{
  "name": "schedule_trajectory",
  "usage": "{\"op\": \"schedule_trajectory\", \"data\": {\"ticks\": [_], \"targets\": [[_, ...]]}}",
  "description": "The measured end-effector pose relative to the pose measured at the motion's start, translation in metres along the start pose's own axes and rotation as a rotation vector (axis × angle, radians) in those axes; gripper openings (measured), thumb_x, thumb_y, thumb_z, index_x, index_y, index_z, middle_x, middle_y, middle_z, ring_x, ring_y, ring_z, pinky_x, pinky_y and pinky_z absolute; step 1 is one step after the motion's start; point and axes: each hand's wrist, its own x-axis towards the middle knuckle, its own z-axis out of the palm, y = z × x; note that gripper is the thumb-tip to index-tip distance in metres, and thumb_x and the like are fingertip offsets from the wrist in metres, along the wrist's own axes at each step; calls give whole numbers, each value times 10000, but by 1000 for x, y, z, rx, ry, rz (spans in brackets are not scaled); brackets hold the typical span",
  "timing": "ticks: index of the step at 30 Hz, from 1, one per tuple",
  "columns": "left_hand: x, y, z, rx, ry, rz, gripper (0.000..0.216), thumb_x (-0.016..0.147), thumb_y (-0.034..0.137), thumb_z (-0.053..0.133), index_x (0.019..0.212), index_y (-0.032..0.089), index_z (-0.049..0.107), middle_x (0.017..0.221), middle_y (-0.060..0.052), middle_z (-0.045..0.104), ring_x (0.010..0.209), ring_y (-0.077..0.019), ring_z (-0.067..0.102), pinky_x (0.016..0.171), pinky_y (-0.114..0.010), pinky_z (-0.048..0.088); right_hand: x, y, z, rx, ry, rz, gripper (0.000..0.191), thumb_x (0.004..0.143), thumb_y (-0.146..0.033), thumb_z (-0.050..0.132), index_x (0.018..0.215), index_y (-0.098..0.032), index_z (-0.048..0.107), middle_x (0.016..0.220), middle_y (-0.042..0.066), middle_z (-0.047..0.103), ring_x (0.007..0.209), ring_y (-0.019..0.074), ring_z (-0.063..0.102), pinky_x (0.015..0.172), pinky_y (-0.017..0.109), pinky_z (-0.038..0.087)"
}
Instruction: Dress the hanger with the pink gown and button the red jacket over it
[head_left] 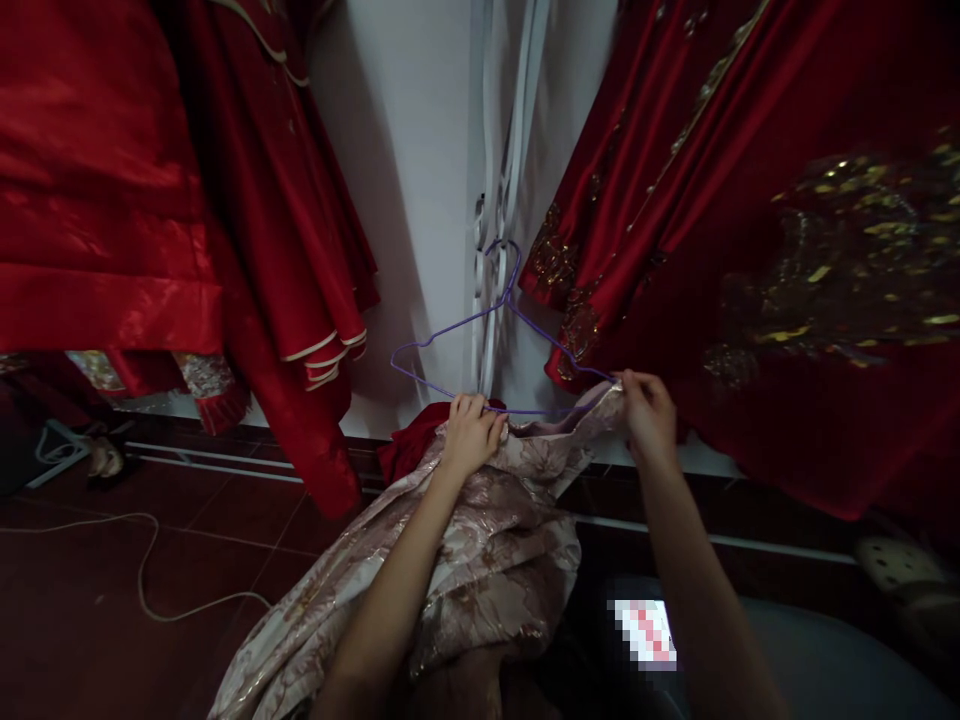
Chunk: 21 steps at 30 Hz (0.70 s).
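Observation:
A purple wire hanger point(465, 320) is in front of me, its hook up against the white wall. Below it hangs a shiny pale pink garment point(495, 540) with a floral pattern, spreading down over my lap. My left hand point(472, 436) is closed on the garment's top edge near the hanger's lower bar. With fingers pinched, my right hand point(649, 418) grips the garment's other top corner at the right end of the hanger. The garment's upper edge stretches between the two hands, partly over the hanger.
Red garments point(285, 200) hang at the left, and red garments with gold sequins point(877, 250) at the right. White cords point(517, 130) run down the wall. A pale cable point(150, 560) lies on the tiled floor. Shoes point(105, 458) and a light-coloured clog point(896, 562) sit at the sides.

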Motion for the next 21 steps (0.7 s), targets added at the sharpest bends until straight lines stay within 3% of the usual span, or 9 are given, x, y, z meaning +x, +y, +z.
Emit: {"op": "schedule_trajectory", "data": {"ticks": [5, 10, 17, 21], "targets": [[7, 14, 17, -2, 51, -82, 308, 880, 354, 408, 801, 197, 661, 902, -101, 537, 915, -230, 439, 882, -436, 350, 20, -33, 29, -303, -40, -170, 308, 772, -508, 533, 765, -222, 650, 759, 42, 656, 750, 208, 569, 754, 346, 411], [10, 26, 28, -41, 66, -117, 294, 865, 360, 432, 783, 216, 674, 909, -117, 537, 944, -257, 440, 894, -491, 331, 24, -46, 46, -301, -49, -235, 306, 829, -469, 458, 819, -221, 636, 770, 40, 659, 726, 196, 565, 730, 320, 398], [18, 42, 25, -189, -28, -36, 273, 855, 394, 455, 800, 238, 672, 995, -103, 540, 1004, -244, 451, 898, -457, 366, 46, -54, 25, -346, -65, -287, 261, 802, -476, 527, 840, -255, 661, 788, 6, 676, 745, 183, 570, 838, 355, 345], [25, 12, 1, -444, 14, 43, 305, 894, 346, 396, 789, 200, 642, 1131, -74, 505, 1040, -169, 485, 912, -331, 407, 59, -57, 15, -299, -130, -283, 247, 789, -476, 554, 825, -261, 669, 819, 2, 685, 761, 187, 587, 816, 355, 367]]}}
